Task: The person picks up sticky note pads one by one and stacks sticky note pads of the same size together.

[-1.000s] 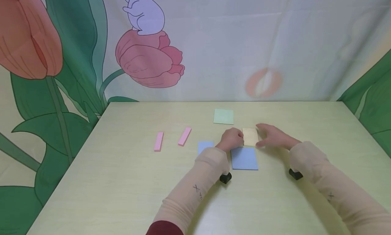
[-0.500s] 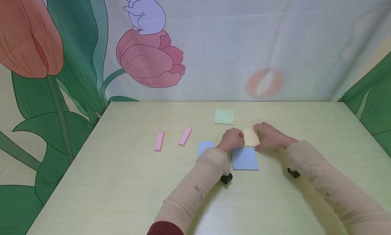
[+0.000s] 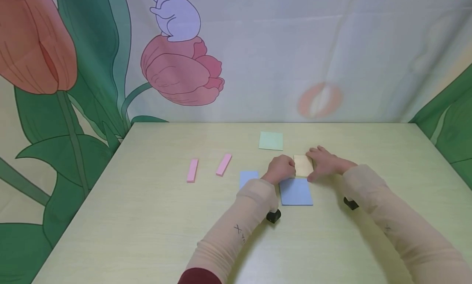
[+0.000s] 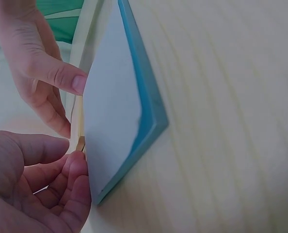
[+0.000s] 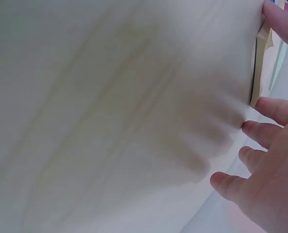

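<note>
A pale yellow square pad point(image 3: 303, 166) point(image 5: 259, 68) lies flat between both hands, directly behind a blue square pad point(image 3: 296, 191) point(image 4: 115, 97). My left hand point(image 3: 279, 168) point(image 4: 42, 179) has curled fingers and pinches the yellow pad's left edge between thumb and fingertips. Across from it, my right hand point(image 3: 325, 164) point(image 5: 275, 160) spreads its thumb and fingers along the pad's right side; the thumb is at the near corner, a fingertip at the far corner.
A pale green square point(image 3: 271, 140) lies farther back. Left of the hands, a smaller blue piece point(image 3: 248, 178) is partly covered by the left sleeve. Two pink strips point(image 3: 192, 171) point(image 3: 223, 165) lie farther left. A printed curtain hangs behind the table point(image 3: 129, 226).
My right hand has moved slightly left, up against the yellow pad's right side. My left hand and the pads look almost unchanged.
</note>
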`<move>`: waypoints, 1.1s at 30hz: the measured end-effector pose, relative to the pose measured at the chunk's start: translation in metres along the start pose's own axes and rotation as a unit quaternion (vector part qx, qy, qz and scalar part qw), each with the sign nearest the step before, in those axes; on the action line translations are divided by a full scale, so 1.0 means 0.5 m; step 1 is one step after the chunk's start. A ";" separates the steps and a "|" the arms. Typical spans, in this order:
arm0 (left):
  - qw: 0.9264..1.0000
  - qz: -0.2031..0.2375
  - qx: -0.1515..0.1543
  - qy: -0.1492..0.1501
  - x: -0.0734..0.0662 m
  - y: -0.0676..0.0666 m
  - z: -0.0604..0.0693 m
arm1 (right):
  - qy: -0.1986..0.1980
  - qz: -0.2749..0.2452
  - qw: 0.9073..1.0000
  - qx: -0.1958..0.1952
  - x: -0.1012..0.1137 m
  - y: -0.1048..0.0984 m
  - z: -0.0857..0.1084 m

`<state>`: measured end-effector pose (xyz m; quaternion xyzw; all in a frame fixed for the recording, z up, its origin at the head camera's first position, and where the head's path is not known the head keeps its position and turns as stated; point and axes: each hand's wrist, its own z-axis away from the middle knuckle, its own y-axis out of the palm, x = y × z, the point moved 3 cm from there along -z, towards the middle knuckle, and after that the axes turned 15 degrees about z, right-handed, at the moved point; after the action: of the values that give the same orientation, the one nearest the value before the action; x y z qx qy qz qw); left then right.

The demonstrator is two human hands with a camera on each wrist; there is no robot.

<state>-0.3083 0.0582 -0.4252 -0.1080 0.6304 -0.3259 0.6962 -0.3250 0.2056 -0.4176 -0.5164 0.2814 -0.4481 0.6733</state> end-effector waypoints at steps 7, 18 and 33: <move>1.000 -0.003 -0.006 0.015 -0.011 -0.007 0.023 | -0.004 -0.003 1.000 -0.005 -0.001 -0.001 -0.002; 1.000 0.009 0.005 0.006 0.018 0.008 -0.023 | -0.009 0.002 1.000 -0.027 0.005 -0.007 -0.001; 1.000 0.012 -0.013 0.008 -0.012 -0.011 0.026 | 0.012 0.089 0.993 -0.075 0.003 -0.006 0.004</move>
<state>-0.2976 0.0542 -0.4150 -0.1071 0.6410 -0.3103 0.6938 -0.3234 0.2052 -0.4140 -0.5326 0.3674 -0.3703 0.6665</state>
